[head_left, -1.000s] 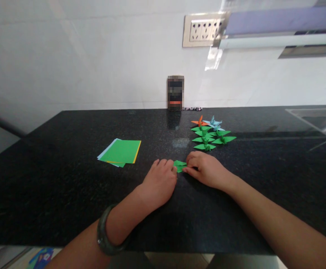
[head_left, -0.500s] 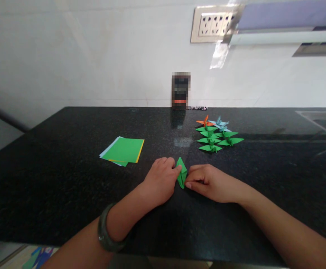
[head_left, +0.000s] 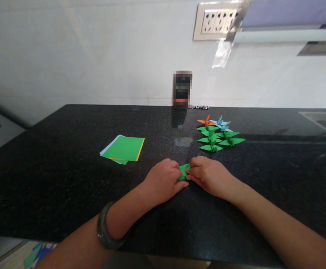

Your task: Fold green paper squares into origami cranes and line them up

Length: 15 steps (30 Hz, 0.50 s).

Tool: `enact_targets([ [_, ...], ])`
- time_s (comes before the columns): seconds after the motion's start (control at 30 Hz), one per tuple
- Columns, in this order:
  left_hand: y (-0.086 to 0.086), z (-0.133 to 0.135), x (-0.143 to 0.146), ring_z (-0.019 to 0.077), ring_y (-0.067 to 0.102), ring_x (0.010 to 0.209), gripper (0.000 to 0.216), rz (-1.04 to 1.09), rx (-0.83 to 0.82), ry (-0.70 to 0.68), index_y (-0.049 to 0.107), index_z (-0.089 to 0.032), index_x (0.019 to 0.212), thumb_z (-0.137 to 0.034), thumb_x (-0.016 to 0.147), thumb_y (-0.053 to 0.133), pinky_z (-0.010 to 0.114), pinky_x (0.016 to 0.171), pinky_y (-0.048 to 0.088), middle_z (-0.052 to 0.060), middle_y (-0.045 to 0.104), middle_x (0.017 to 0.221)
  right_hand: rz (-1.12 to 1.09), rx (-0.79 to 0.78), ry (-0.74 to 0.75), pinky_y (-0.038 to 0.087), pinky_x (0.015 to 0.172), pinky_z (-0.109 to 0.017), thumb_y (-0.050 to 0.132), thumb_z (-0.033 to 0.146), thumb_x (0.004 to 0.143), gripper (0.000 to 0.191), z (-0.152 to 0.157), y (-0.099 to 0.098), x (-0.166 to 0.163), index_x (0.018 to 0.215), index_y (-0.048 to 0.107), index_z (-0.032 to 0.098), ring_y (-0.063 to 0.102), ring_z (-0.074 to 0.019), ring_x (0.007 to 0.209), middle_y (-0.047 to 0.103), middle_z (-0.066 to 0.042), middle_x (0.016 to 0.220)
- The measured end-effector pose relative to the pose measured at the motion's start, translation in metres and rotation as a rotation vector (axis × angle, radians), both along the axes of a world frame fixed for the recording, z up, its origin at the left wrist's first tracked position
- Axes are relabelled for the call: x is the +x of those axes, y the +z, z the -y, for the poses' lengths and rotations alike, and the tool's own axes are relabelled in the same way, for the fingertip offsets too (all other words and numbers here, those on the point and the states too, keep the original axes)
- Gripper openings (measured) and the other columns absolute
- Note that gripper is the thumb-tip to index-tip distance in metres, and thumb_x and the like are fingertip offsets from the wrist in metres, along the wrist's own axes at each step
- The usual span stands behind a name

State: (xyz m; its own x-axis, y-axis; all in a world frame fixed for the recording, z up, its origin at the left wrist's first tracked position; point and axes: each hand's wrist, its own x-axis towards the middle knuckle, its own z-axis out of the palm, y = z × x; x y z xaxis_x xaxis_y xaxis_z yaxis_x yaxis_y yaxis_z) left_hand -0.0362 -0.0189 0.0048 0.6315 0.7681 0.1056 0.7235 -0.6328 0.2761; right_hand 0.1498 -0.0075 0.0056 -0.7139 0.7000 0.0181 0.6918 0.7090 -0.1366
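Between my two hands, close to the counter's front edge, lies a folded green origami paper [head_left: 184, 171]. My left hand [head_left: 164, 180] holds its left side with bent fingers, the thumb stretched along the near side. On the other side, my right hand [head_left: 209, 173] pinches the paper's right part between thumb and fingers. Parts of the paper are hidden under the fingers of both hands. Beyond my right hand sits a group of finished paper cranes [head_left: 211, 138]: several green ones, an orange crane [head_left: 207, 121] and light blue ones.
A stack of square paper sheets [head_left: 125, 148], green on top with yellow and light blue edges, lies left on the black countertop [head_left: 53, 168]. A blurred-out upright object [head_left: 182, 89] leans against the wall beside a beaded string [head_left: 200, 107]. A socket panel [head_left: 217, 21] is above.
The green paper has turned from lying lengthwise away from me to a more slanted, sideways position. My right hand has moved onto it, and my left thumb has come down to its near side.
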Motion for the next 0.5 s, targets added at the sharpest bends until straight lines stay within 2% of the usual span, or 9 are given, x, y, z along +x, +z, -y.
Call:
enact_targets([
  [0.1, 0.001, -0.001, -0.002, 0.0177, 0.057, 0.087, 0.018, -0.066, -0.038, -0.023, 0.066, -0.015, 0.08, -0.018, 0.082, 0.049, 0.031, 0.082, 0.045, 0.006, 0.065, 0.085, 0.015, 0.023, 0.003, 0.04, 0.07, -0.029, 0.046, 0.029, 0.088, 0.027, 0.001, -0.001, -0.005, 0.075, 0.065, 0.015, 0.051, -0.0173, 0.076, 0.056, -0.008, 0.078],
  [0.2, 0.0, -0.004, -0.006, 0.016, 0.058, 0.085, 0.025, -0.072, -0.04, -0.037, 0.065, -0.018, 0.081, -0.008, 0.081, 0.042, 0.03, 0.082, 0.044, 0.004, 0.066, 0.085, -0.066, 0.013, 0.047, 0.041, 0.073, -0.029, 0.044, 0.026, 0.088, 0.023, 0.0, -0.003, -0.005, 0.088, 0.065, 0.017, 0.051, -0.0173, 0.081, 0.056, -0.007, 0.085],
  [0.33, -0.001, -0.006, -0.007, 0.0157, 0.059, 0.081, 0.025, -0.029, -0.065, 0.013, 0.062, -0.021, 0.085, -0.008, 0.08, 0.041, 0.031, 0.08, 0.044, 0.001, 0.065, 0.081, -0.169, -0.015, 0.095, 0.041, 0.078, -0.029, 0.046, 0.026, 0.088, 0.021, -0.003, -0.007, -0.003, 0.097, 0.064, 0.019, 0.051, -0.0174, 0.087, 0.057, -0.007, 0.09],
  [0.43, -0.002, -0.007, -0.007, 0.0157, 0.058, 0.078, 0.021, 0.041, -0.099, 0.098, 0.057, -0.02, 0.089, -0.009, 0.079, 0.042, 0.028, 0.072, 0.045, 0.001, 0.064, 0.08, -0.223, -0.038, 0.084, 0.042, 0.077, -0.029, 0.048, 0.025, 0.087, 0.02, -0.004, -0.01, -0.003, 0.094, 0.066, 0.019, 0.052, -0.0171, 0.086, 0.058, -0.007, 0.088],
  [0.5, -0.002, -0.006, -0.006, 0.0155, 0.058, 0.077, 0.015, 0.087, -0.119, 0.108, 0.055, -0.019, 0.089, -0.012, 0.079, 0.047, 0.027, 0.069, 0.044, 0.0, 0.063, 0.08, -0.269, -0.067, 0.076, 0.042, 0.076, -0.028, 0.048, 0.023, 0.087, 0.019, -0.005, -0.011, -0.004, 0.09, 0.067, 0.019, 0.053, -0.0164, 0.085, 0.058, -0.006, 0.086],
])
